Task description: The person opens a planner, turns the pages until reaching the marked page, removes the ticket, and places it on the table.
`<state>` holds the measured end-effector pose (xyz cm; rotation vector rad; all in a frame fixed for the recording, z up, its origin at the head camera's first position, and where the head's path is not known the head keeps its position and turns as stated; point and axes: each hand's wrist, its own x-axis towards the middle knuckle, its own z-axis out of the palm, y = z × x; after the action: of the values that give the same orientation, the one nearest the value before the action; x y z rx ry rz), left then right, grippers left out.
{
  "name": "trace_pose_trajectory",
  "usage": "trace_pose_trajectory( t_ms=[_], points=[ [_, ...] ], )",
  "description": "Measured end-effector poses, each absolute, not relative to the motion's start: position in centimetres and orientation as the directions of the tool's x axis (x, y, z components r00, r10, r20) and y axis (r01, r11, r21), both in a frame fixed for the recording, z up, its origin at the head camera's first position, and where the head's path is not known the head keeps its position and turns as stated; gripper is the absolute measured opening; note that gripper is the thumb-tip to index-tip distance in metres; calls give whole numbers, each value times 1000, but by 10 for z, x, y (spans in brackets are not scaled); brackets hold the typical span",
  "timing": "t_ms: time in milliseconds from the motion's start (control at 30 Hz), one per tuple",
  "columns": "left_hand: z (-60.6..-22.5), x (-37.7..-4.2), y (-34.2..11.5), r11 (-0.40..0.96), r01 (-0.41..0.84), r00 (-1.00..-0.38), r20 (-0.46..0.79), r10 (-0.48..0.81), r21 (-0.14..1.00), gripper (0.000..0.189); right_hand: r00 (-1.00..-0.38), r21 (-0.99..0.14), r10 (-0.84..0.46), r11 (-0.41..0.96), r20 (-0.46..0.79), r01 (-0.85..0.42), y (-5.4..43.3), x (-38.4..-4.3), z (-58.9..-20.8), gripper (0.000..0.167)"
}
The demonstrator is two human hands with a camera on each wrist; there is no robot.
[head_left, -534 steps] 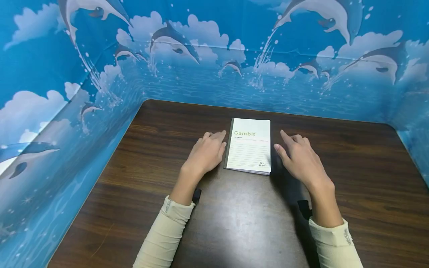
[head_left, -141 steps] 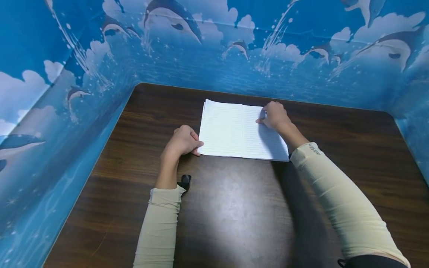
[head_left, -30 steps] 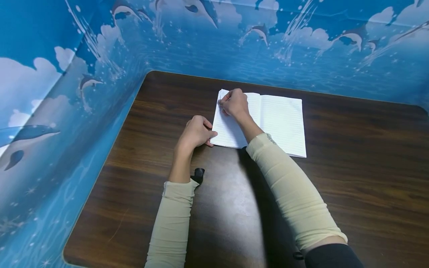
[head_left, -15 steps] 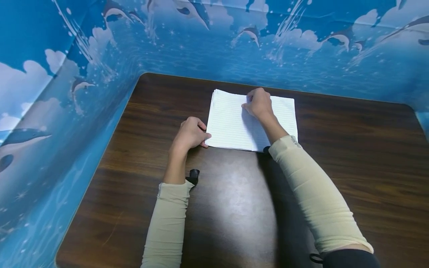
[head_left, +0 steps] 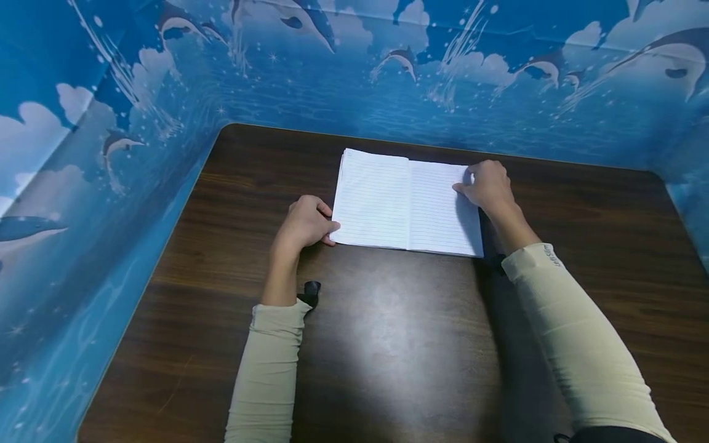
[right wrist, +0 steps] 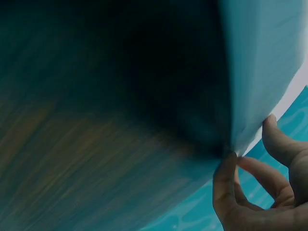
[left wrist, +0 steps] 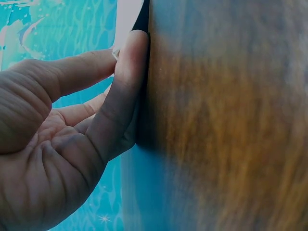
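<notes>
An open notebook [head_left: 372,200] with ruled white pages lies flat near the table's far side. My left hand [head_left: 303,224] pinches its near left corner, thumb on top. In the left wrist view, the left hand [left wrist: 62,120] has thumb and a finger on either side of the corner. At the far right corner is my right hand [head_left: 490,184], its thumb over the right page and its fingers by the outer edge. The right wrist view shows the right hand [right wrist: 269,187] with thumb and index fingertip apart, both at the notebook's edge [right wrist: 260,110].
The dark wood table [head_left: 388,357] extends toward me and to both sides. A blue cloth [head_left: 310,92] printed with dolphins hangs along its far and left edges. A small black strap [head_left: 310,292] sits at the left wrist. Pale sleeves [head_left: 581,332] cover the forearms.
Over the last second my right hand has swept from the left page, across the middle, to the right page's far corner. The left hand stays at its corner. Earlier the notebook lay closed.
</notes>
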<state>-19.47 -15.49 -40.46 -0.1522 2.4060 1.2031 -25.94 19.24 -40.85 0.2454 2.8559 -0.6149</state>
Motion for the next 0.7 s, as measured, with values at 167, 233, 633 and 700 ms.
trace_pose_trajectory(
  t_ms=[167,233,633,700],
  points=[
    [-404,-194,-154,618,-290,-894,-437,97,731,29,-961,-363,81,915,-263,176,206,-251,-410,58],
    [-405,-194,-155,618,-291,-893,-439,97,730,28,-964,-362,69,918,-256,162,207,-249,-411,57],
    [-406,-195,-156,634,-293,-891,-445,90,716,28,-962,-385,116,899,-248,208,199,-248,-415,47],
    [-406,-195,-155,635,-291,-892,-443,91,716,28,-960,-395,129,891,-250,223,199,-246,-416,46]
  ],
)
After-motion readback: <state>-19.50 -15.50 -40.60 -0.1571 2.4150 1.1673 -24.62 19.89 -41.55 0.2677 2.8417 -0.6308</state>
